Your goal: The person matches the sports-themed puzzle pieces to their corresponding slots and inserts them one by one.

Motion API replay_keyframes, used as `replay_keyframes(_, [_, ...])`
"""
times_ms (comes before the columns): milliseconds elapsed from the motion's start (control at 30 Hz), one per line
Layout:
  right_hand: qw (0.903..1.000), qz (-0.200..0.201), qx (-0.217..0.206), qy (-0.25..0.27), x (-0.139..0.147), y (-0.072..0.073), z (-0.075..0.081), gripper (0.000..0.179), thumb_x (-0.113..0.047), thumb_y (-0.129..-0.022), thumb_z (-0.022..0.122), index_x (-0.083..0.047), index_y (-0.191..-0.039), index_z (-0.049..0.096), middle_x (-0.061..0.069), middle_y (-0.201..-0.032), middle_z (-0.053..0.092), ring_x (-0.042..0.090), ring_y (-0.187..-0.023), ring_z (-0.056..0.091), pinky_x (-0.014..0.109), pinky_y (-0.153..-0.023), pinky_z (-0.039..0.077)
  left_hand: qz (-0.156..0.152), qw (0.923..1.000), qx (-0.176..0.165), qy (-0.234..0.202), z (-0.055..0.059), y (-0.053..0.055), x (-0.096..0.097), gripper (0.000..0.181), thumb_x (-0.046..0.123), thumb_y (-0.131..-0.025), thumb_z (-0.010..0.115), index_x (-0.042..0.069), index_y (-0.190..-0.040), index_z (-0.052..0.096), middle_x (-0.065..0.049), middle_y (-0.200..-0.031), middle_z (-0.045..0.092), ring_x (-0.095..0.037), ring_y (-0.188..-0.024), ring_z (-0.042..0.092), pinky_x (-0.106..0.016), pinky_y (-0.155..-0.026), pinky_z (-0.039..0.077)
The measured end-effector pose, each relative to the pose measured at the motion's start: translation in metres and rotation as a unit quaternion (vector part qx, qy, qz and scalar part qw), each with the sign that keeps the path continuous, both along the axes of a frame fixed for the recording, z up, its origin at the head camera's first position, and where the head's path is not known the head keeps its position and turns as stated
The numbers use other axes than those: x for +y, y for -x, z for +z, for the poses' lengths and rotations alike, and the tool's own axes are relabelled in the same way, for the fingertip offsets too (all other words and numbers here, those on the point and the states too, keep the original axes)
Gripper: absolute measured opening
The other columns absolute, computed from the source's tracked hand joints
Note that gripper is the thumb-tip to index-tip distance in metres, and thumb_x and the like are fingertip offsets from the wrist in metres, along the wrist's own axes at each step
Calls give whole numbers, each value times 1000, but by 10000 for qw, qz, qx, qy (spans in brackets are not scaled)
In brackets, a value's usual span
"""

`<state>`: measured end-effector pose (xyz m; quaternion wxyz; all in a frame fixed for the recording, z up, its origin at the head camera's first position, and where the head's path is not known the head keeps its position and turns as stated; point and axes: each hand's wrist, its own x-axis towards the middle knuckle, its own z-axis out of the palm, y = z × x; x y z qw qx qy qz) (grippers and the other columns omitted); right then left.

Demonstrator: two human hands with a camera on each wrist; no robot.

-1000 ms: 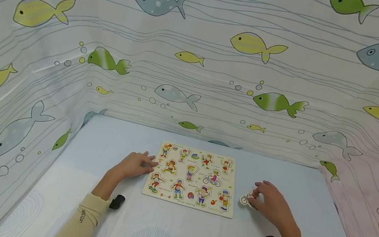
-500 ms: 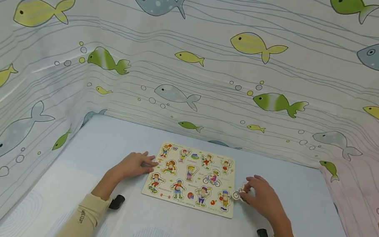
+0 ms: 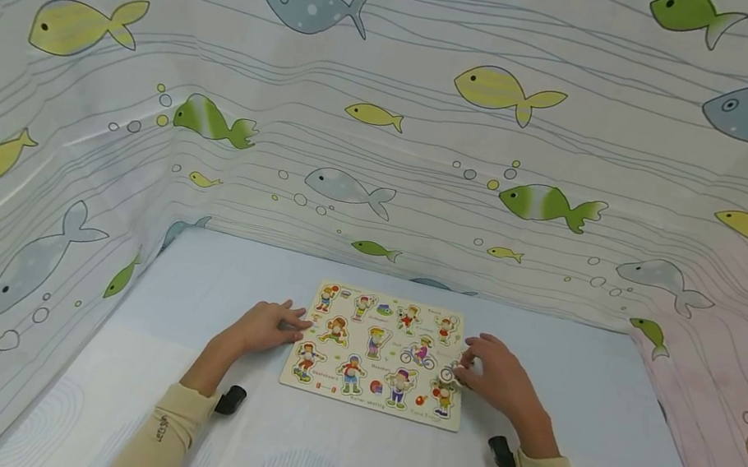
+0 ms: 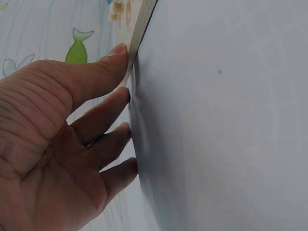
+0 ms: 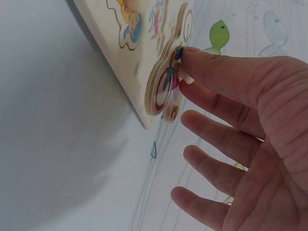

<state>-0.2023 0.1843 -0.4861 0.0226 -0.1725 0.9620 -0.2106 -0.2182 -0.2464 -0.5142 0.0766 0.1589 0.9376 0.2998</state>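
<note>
A pale wooden puzzle board (image 3: pixel 321 389) printed with sports figures lies flat on the table. My left hand (image 3: pixel 267 327) rests at its left edge. In the left wrist view, the left thumb (image 4: pixel 113 62) touches the board's edge, while the other fingertips rest on the table surface. My right hand (image 3: pixel 502 377) is over the board's right edge. Between its thumb and index finger it pinches a bicycle-shaped puzzle piece (image 5: pixel 160 89), whose near wheel shows beside the board's printed cyclist. The piece is tilted, and the fingers hide part of it.
The table (image 3: pixel 246 445) has a pale blue and white cover. Fish-patterned sheeting (image 3: pixel 413 182) rises at the back and both sides. A black wrist camera (image 3: pixel 231 399) sits at the left cuff, another black camera (image 3: pixel 502 453) at the right cuff.
My right hand has moved left with the bicycle puzzle piece, from the table beside the board to over its right edge. The left hand and board have stayed in place.
</note>
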Motion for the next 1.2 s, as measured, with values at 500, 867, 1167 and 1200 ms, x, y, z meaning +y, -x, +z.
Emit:
replay_keyframes(500, [9994, 305, 68, 140, -21, 15, -3, 20, -24, -84, 81, -18, -77, 63, 16, -129, 62, 38, -131, 47, 55, -105, 40, -31, 10000, 46, 76, -1, 0, -1, 30, 19, -91, 72, 10, -119, 72, -11, -137, 57, -40, -138, 36, -59, -112, 25])
replay_keyframes(867, [9985, 494, 178, 134, -32, 25, -5, 19, -24, -84, 80, -18, -79, 63, 16, -133, 59, 37, -131, 47, 55, -105, 40, 3, 10000, 62, 4, 0, 0, 0, 30, 19, -90, 73, 10, -118, 73, -12, -136, 57, -39, -138, 37, -59, -112, 26])
replay_keyframes(1167, [9984, 541, 145, 91, -41, 33, -12, 20, -26, -85, 80, -18, -80, 62, 14, -132, 59, 34, -129, 49, 50, -103, 43, -40, 9999, 101, 56, -3, 2, -1, 30, 20, -90, 73, 11, -118, 73, -12, -135, 58, -39, -138, 38, -58, -112, 27])
replay_keyframes(1200, [9983, 558, 152, 83, -42, 34, -12, 20, -26, -85, 80, -18, -80, 62, 14, -132, 60, 34, -129, 49, 50, -103, 43, -40, 9999, 95, 51, -3, 2, -1, 30, 20, -90, 73, 11, -118, 73, -12, -135, 58, -39, -138, 38, -59, -112, 27])
